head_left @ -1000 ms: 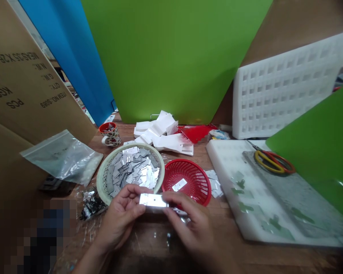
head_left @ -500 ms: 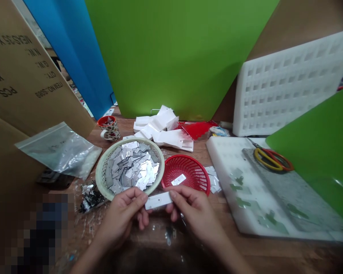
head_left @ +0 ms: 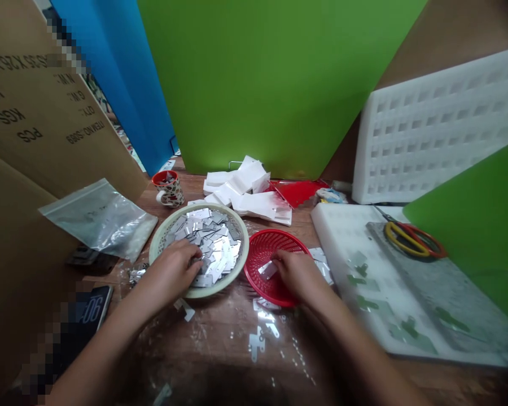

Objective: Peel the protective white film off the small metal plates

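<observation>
Nearest the person, pale scraps lie scattered on the brown wooden table, below and between the two hands. The hands are apart, each in its own basket. The left hand rests with its fingers curled down into the heap of small silver metal plates filling the cream round basket; I cannot tell whether it grips one. The right hand lies in the red round plastic basket, fingertips on a single silver plate, though a pinch cannot be made out. The baskets sit side by side, likely so that neither arm need cross. Beyond the left hand stand a red-rimmed patterned mug and a clear plastic bag. Beyond the right lie folded white pieces, and to its right yellow-and-red-handled scissors lie on a white foam slab.
</observation>
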### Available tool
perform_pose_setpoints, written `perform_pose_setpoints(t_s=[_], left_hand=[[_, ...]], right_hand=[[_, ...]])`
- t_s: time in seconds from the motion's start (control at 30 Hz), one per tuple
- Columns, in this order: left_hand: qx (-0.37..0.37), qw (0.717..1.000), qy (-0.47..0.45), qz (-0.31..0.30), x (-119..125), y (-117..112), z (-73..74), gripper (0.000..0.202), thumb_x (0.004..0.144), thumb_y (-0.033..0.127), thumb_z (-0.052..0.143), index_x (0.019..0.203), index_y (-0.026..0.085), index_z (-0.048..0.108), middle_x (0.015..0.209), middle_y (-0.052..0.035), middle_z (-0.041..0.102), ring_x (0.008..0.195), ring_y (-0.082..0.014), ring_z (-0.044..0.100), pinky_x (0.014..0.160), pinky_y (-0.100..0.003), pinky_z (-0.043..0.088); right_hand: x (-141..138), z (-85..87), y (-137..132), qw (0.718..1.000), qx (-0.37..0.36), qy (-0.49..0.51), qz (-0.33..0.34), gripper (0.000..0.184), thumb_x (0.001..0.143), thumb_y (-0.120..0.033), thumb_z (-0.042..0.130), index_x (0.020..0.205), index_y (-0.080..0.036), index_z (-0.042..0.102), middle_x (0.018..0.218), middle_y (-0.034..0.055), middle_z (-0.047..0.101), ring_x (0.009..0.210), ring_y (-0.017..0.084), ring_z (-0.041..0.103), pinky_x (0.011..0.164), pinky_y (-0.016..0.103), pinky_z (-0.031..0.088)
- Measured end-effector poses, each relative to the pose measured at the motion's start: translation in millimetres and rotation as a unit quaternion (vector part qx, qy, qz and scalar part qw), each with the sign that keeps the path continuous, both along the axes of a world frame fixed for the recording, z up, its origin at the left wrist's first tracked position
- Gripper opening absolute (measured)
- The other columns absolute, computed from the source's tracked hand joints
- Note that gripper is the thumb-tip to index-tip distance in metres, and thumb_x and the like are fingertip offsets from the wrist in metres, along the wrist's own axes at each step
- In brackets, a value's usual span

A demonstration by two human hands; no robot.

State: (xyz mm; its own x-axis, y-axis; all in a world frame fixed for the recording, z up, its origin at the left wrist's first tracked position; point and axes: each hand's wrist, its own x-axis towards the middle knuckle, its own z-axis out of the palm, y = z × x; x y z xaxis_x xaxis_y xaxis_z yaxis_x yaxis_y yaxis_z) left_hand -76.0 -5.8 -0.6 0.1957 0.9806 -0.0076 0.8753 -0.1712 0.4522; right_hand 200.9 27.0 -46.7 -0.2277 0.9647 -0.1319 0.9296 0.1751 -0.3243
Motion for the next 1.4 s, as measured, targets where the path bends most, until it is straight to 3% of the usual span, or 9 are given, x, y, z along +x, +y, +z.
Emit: perform_pose_setpoints(t_s=[0.23, 0.4, 0.6, 0.8, 0.97, 1.1, 1.17, 1.27, 1.4], left_hand=[[-0.019, 0.986, 0.163, -0.032, 10.9, 17.3, -12.1, 0.024, 0.078, 0.04, 0.056, 0.08, 0.016, 0.063, 0.088, -0.0134, 0.062, 0.091, -0.0318, 0.056, 0.076, -0.04, 0.043], [-0.013, 0.981, 0.192, -0.025, 15.2, 18.9, -13.4, 0.022, 0.077, 0.034, 0.055, 0.08, 0.015, 0.065, 0.087, -0.0167, 0.062, 0.092, -0.0355, 0.055, 0.076, -0.043, 0.042], [-0.008, 0.974, 0.225, -0.038, 19.5, 18.0, -11.3, 0.028, 0.078, 0.034, 0.053, 0.083, 0.011, 0.068, 0.087, -0.02, 0.064, 0.093, -0.0388, 0.056, 0.076, -0.046, 0.043], [0.004, 0.97, 0.24, -0.03, 20.6, 18.1, -13.1, 0.026, 0.079, 0.027, 0.047, 0.076, 0.013, 0.069, 0.083, -0.0173, 0.066, 0.085, -0.0328, 0.059, 0.075, -0.042, 0.043], [0.021, 0.971, 0.237, -0.012, 20.1, 19.1, -17.6, 0.024, 0.078, 0.025, 0.046, 0.072, 0.013, 0.067, 0.079, -0.0176, 0.066, 0.083, -0.0336, 0.059, 0.072, -0.041, 0.043], [0.046, 0.972, 0.229, 0.028, 15.9, 17.0, -12.9, 0.02, 0.079, 0.025, 0.045, 0.069, 0.017, 0.061, 0.078, -0.0138, 0.063, 0.084, -0.0304, 0.059, 0.072, -0.038, 0.042], [0.075, 0.981, 0.169, 0.066, 12.9, 13.3, -7.4, 0.019, 0.079, 0.025, 0.044, 0.065, 0.019, 0.056, 0.076, -0.0102, 0.062, 0.08, -0.0262, 0.058, 0.07, -0.034, 0.042], [0.088, 0.982, -0.061, 0.154, 10.9, 5.0, -0.2, 0.017, 0.077, 0.028, 0.049, 0.062, 0.02, 0.051, 0.068, -0.0022, 0.057, 0.067, -0.0182, 0.053, 0.062, -0.028, 0.04], [-0.03, 0.92, -0.334, 0.203, 17.1, -6.1, -1.4, 0.021, 0.074, 0.036, 0.061, 0.065, 0.018, 0.054, 0.059, 0.0041, 0.048, 0.056, -0.0114, 0.041, 0.052, -0.022, 0.032]], right_hand=[[-2.2, 0.3, -2.8, 1.0, -0.001, -0.022, 0.002, 0.027, 0.092, -0.022, 0.043, 0.101, -0.02, 0.069, 0.094, 0.0086, 0.074, 0.088, 0.021, 0.068, 0.073, 0.027, 0.041], [4.5, 8.4, -0.5, 0.999, 0.0, -0.032, 0.001, 0.03, 0.094, -0.021, 0.04, 0.108, -0.023, 0.066, 0.102, 0.0069, 0.073, 0.09, 0.02, 0.067, 0.071, 0.025, 0.041], [0.5, 4.2, 0.4, 0.997, -0.026, -0.069, 0.037, 0.031, 0.084, -0.01, 0.05, 0.101, -0.025, 0.071, 0.088, 0.0082, 0.075, 0.082, 0.023, 0.069, 0.065, 0.027, 0.041], [-1.2, 11.1, -2.9, 0.996, 0.001, -0.091, 0.019, 0.043, 0.085, -0.009, 0.047, 0.124, -0.023, 0.06, 0.093, 0.0116, 0.074, 0.085, 0.024, 0.069, 0.071, 0.029, 0.044], [3.3, 24.9, -13.8, 0.999, 0.036, -0.032, -0.022, 0.033, 0.091, -0.022, 0.046, 0.12, -0.025, 0.063, 0.105, 0.0081, 0.073, 0.091, 0.025, 0.069, 0.077, 0.032, 0.047], [4.5, 27.8, -25.4, 0.996, 0.058, 0.061, -0.026, 0.031, 0.092, -0.027, 0.046, 0.116, -0.022, 0.066, 0.109, 0.0076, 0.072, 0.094, 0.025, 0.068, 0.082, 0.036, 0.049], [1.9, 27.6, -31.1, 0.99, 0.068, 0.124, -0.017, 0.03, 0.092, -0.027, 0.047, 0.113, -0.021, 0.067, 0.109, 0.0076, 0.072, 0.095, 0.025, 0.068, 0.083, 0.037, 0.05], [-8.3, 29.9, -39.0, 0.969, 0.068, 0.237, -0.001, 0.027, 0.091, -0.027, 0.049, 0.109, -0.021, 0.068, 0.107, 0.0063, 0.072, 0.097, 0.023, 0.067, 0.087, 0.037, 0.05], [-31.3, 36.6, -47.2, 0.919, -0.024, 0.393, 0.015, 0.023, 0.09, -0.03, 0.052, 0.102, -0.023, 0.07, 0.1, 0.0041, 0.073, 0.091, 0.019, 0.067, 0.083, 0.033, 0.05]])
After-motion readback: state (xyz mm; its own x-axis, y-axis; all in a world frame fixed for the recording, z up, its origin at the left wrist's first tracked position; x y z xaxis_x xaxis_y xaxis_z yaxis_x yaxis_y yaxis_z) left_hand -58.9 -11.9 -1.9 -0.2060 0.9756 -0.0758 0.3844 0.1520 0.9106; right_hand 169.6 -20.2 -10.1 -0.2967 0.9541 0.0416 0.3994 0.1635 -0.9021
